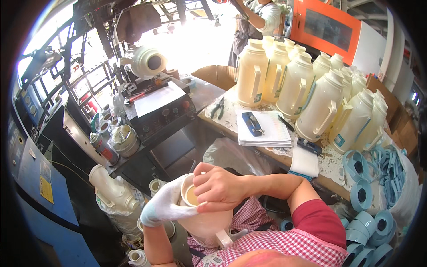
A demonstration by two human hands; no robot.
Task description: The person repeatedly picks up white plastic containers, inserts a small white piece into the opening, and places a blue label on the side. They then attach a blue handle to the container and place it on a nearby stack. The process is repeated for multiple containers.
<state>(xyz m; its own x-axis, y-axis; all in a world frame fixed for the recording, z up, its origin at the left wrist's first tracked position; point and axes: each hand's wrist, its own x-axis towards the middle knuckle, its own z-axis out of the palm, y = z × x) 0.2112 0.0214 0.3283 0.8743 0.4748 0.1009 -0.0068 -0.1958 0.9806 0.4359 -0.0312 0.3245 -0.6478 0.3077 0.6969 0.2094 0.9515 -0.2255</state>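
A cream plastic jug casing, shaped like a thermos flask with a side handle, leans tilted against my lap with its open mouth up. My left hand, in a white glove, wraps round its neck from the left. My bare right hand is curled over the right side of the mouth, touching the rim. Its fingers are closed, and whatever they may hold is hidden. The jug's handle points down towards my checked apron.
Many cream jugs stand on the worn bench at right, beside pliers, papers and a blue tool. Light-blue rings and strips lie at far right. A machine holds another casing. A person stands beyond.
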